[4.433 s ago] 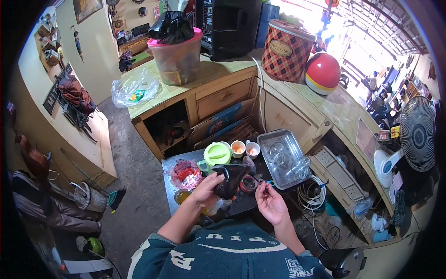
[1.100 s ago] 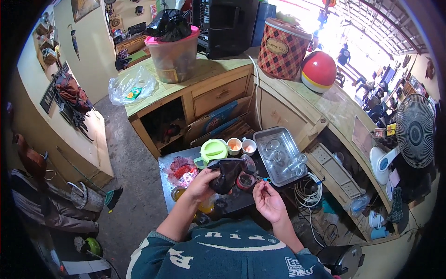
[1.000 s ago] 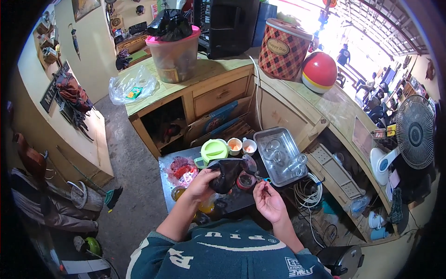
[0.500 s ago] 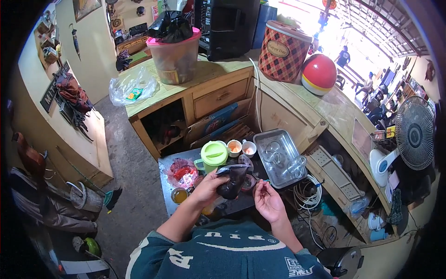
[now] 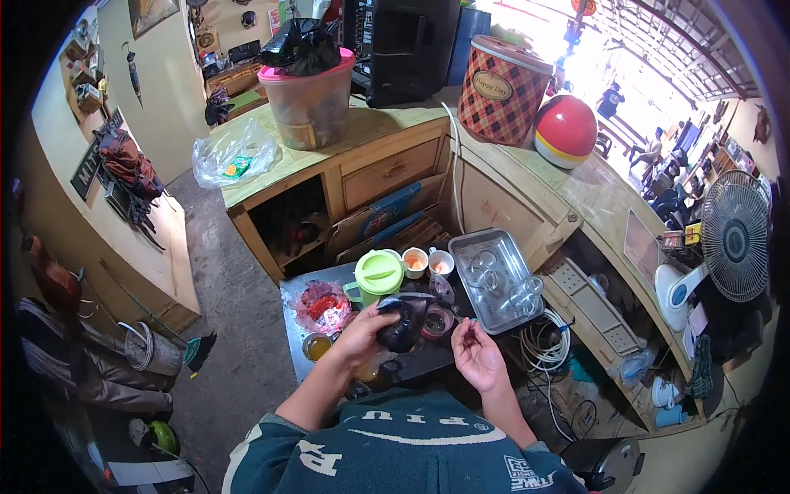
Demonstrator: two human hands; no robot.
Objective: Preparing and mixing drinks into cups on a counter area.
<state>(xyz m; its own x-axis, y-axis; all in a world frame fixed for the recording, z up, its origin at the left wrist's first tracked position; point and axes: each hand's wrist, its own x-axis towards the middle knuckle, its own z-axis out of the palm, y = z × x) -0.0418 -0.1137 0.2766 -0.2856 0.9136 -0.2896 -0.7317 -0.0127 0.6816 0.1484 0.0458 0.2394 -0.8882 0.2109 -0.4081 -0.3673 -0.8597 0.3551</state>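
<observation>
While left hand (image 5: 360, 337) was clamped on black bag (image 5: 401, 331) over middle of low table (image 5: 329, 277), right hand (image 5: 480, 360) had fingertips pinched together near jar (image 5: 436, 323), couldn't tell on what tbh; green pitcher (image 5: 378, 273) sat by far edge

The black bag (image 5: 401, 328) has shifted left since 0.5 s ago, exposing more of the jar (image 5: 437, 323).

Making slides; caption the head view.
Left hand holds a dark plastic bag near a green pitcher; right hand close by.
</observation>
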